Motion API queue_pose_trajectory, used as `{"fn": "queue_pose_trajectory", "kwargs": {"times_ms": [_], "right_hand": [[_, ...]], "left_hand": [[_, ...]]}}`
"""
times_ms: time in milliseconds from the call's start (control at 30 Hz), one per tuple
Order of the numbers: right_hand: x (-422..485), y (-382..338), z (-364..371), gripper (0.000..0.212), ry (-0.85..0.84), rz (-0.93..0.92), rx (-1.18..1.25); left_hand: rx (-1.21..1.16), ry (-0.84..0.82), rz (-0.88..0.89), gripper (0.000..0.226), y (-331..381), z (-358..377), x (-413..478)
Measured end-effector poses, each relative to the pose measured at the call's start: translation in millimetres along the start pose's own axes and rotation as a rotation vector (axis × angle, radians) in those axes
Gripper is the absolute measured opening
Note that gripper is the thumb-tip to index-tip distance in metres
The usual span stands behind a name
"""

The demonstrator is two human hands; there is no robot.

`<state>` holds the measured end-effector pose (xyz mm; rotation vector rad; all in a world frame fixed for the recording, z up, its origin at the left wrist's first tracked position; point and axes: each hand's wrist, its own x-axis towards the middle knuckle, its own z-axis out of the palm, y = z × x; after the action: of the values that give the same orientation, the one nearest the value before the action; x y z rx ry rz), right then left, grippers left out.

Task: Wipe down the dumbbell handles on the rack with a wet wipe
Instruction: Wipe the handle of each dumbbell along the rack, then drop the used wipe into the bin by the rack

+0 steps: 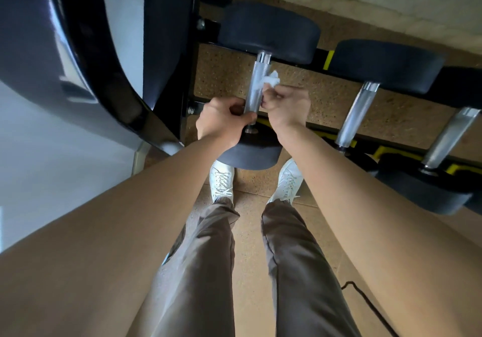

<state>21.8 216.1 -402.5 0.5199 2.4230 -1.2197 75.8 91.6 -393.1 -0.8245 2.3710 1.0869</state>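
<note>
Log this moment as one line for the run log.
step: wiping leftmost handle | left hand: grips its near end | right hand: holds wipe against it

You wear loose grey-brown trousers (208, 271), creased down both legs and gathered at the ankles. A dark pocket slit (177, 242) shows on the left leg. Your left shoe (221, 180) and right shoe (288, 182) are white lace-up sneakers with white laces. Your left forearm (117, 206), right forearm (365, 193), left hand (221, 120) and right hand (287, 104) are bare.
</note>
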Motion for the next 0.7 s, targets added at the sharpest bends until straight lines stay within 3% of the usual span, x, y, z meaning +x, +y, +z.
{"fn": "queue_pose_trajectory", "kwargs": {"times_ms": [100,200,300,367,567,700], "right_hand": [[-16.0,12.7,-10.6,0.045,-0.137,-0.162,-0.232],[-27.1,19.0,-25.9,0.032,-0.343,-0.254,-0.380],[-33.4,15.7,-38.7,0.044,-0.456,-0.373,-0.459],[-42.7,11.8,-48.3,0.050,-0.455,-0.437,-0.427],[-83.1,5.3,-77.9,0.040,-0.453,-0.536,-0.380],[-110.1,-0.9,-89.7,0.025,-0.656,-0.528,-0.336]], "left_hand": [[0.000,0.008,0.001,0.034,-1.7,0.3,1.7],[-0.007,0.023,0.006,0.028,-1.6,0.0,0.5],[-0.021,0.040,0.042,0.026,-2.3,0.3,-1.3],[-0.073,0.069,0.062,0.031,-5.6,-1.3,-7.9],[-0.213,0.199,0.246,0.054,-8.5,-16.6,-84.6],[-0.478,0.136,0.248,0.051,-10.0,-26.2,-149.6]]}}
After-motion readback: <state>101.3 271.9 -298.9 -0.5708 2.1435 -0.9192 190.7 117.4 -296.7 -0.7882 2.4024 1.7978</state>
